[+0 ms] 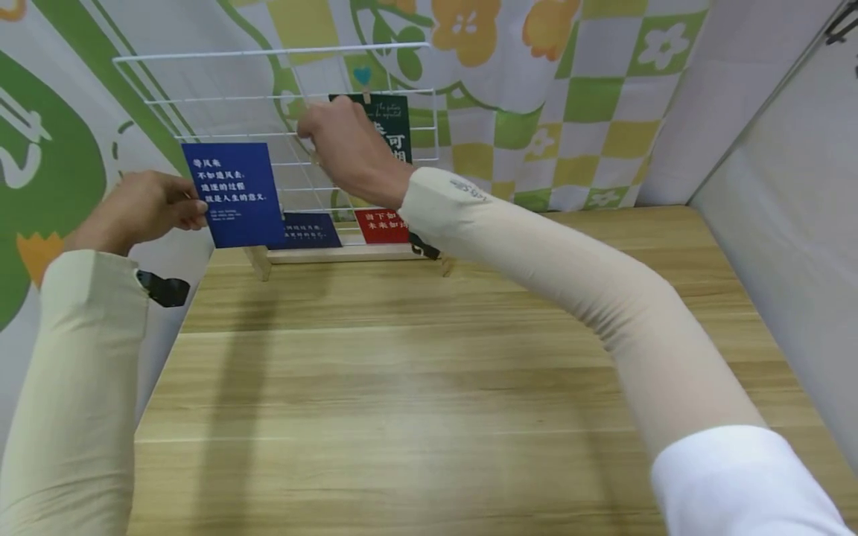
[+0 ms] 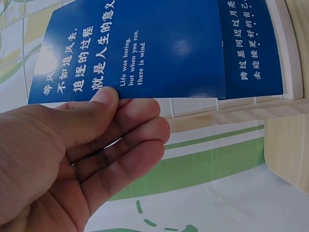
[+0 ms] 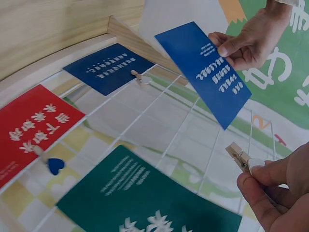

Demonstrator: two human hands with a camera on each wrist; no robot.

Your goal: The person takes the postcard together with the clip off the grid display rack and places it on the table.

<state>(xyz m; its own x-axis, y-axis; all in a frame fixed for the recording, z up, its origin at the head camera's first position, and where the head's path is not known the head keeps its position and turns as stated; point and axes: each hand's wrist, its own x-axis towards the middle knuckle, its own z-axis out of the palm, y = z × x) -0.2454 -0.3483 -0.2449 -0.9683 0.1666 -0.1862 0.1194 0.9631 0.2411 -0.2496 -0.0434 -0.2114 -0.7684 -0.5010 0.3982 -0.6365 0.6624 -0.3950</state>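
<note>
My left hand [image 1: 144,208] pinches a blue card [image 1: 231,193] with white lettering by its edge, thumb on the printed face. The card is in front of the left part of a white wire grid rack [image 1: 275,52]. In the right wrist view, my right hand [image 3: 277,191] pinches a small wooden clothespin [image 3: 239,155] with a white piece on it, close to the blue card's corner. Clipped on the grid are a green card [image 3: 145,193], a red card [image 3: 36,128] and a darker blue card [image 3: 108,67].
The rack stands on a wooden base [image 1: 335,254] at the back of a wood-grain table [image 1: 415,387]. Small clothespins hold the hung cards; one bears a dark blue heart [image 3: 56,166]. Behind hangs a patterned green and yellow cloth [image 1: 536,134].
</note>
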